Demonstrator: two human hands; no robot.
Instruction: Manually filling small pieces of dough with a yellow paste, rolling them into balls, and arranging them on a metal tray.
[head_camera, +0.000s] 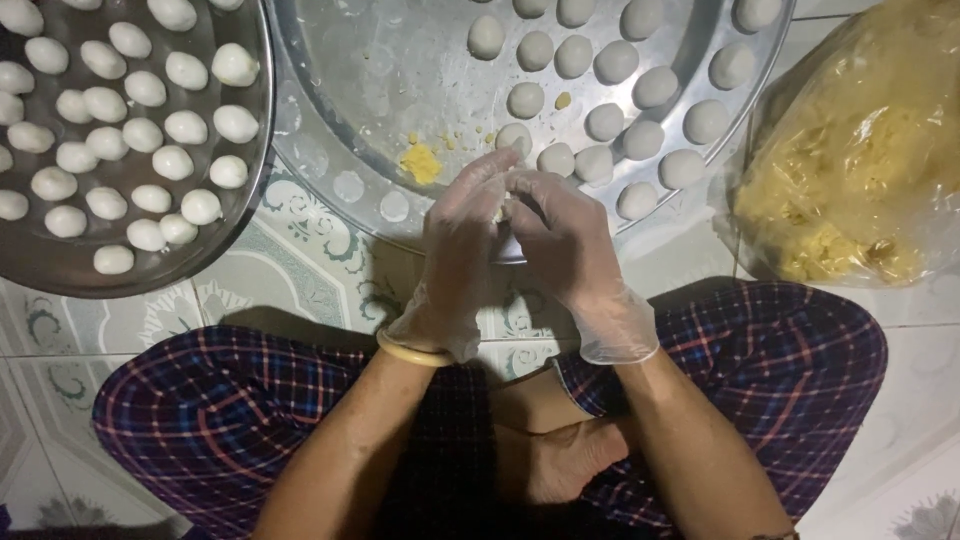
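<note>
1. Centrally, gloved left hand (460, 240) and gloved right hand (565, 245) close together around a small pale dough piece (497, 208).
2. Just beyond: round steel tray (330, 110) bearing white dough balls (606, 121) and yellow crumbs (421, 162).
3. Far left: second filled tray (60, 265).
4. Right: clear bag of yellow filling (850, 160).

Dough balls (150, 90): white | trays (360, 70): silver | filling crumbs (421, 162): yellow | trousers (230, 400): navy-red plaid | floor tiles (300, 250): white, green scrollwork | gloves (590, 270): clear | bangle (412, 353): cream
</note>
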